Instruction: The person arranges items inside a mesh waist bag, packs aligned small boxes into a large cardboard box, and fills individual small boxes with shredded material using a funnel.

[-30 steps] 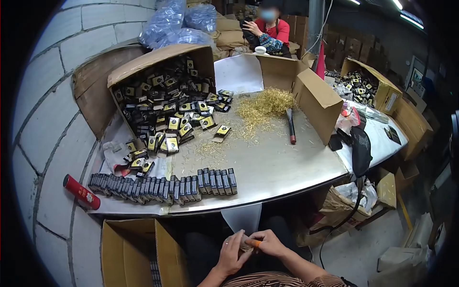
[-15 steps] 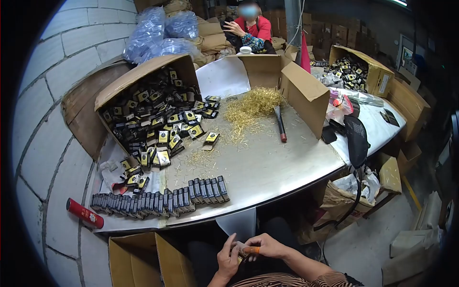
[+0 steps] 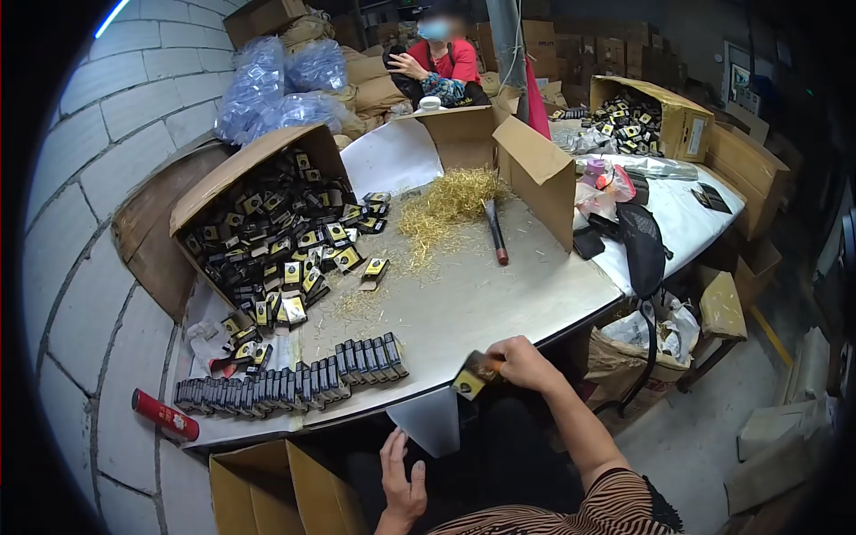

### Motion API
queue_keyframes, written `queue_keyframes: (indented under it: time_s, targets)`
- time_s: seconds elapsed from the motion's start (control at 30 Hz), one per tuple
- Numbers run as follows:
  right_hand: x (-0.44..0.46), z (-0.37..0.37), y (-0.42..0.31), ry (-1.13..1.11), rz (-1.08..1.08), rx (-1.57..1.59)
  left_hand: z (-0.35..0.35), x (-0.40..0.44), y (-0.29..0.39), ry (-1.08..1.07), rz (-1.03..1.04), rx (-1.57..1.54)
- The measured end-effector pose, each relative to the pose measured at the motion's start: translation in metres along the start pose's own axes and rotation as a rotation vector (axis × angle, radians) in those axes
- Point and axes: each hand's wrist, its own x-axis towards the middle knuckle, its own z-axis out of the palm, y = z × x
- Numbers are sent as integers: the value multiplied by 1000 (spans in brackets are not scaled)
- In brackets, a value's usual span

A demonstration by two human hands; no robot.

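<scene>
My right hand [image 3: 526, 364], with something orange at its fingers, grips a small black and yellow box [image 3: 473, 378] just off the table's front edge. My left hand [image 3: 403, 481] is low over my lap, its fingers apart and holding nothing. Its fingertips are close to a translucent plastic sheet [image 3: 428, 421] that hangs at the table edge. A row of dark small boxes [image 3: 294, 385] stands on edge along the front of the table. Behind it, a loose pile of similar boxes [image 3: 294, 241] spills from a large tipped carton [image 3: 259, 147].
Thin gold sticks [image 3: 450, 203] lie heaped near a brush-like tool [image 3: 496, 234]. A red can [image 3: 165, 415] rests at the left corner, with an open carton [image 3: 267, 490] below. A person in red [image 3: 450, 64] sits beyond the table. A paper sack [image 3: 615, 370] stands at right.
My right hand has risen from my lap to the right with the small box. My left hand has let go, opened and moved slightly left. The view has turned slightly right.
</scene>
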Motion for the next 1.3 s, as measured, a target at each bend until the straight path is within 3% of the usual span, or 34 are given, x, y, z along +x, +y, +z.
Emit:
queue_keyframes:
  time_s: [0.17,0.23,0.33,0.43,0.5,0.57,0.67,0.87,1.0,1.2,1.3]
  targets:
    - [20,-9,22,119,28,-344,-18,-36,-14,-139,-230,20]
    - [21,-2,14,24,-67,-78,-20,-37,-48,-131,-194,36]
    - [14,21,-15,-42,-98,-145,-38,-49,-58,-158,-153,118]
    - [3,54,-49,-298,-319,-115,-35,-20,-30,-137,-29,231]
    - [-15,74,-68,-315,-407,128,-31,-1,-7,-109,79,338]
    - [-27,72,-85,-327,-412,198,-27,5,6,-102,27,265]
    - [-52,76,-105,-338,-398,424,-31,4,21,-108,-124,41]
    - [-76,67,-114,-309,-365,497,-45,2,39,-247,-176,9]
    - [-92,54,-108,-260,-342,601,-43,-3,44,-318,-607,-488]
    - [-113,36,-92,-214,-213,733,-24,18,80,-445,-789,-516]
    - [-112,22,-77,-233,-37,847,-6,34,85,-495,-721,-547]
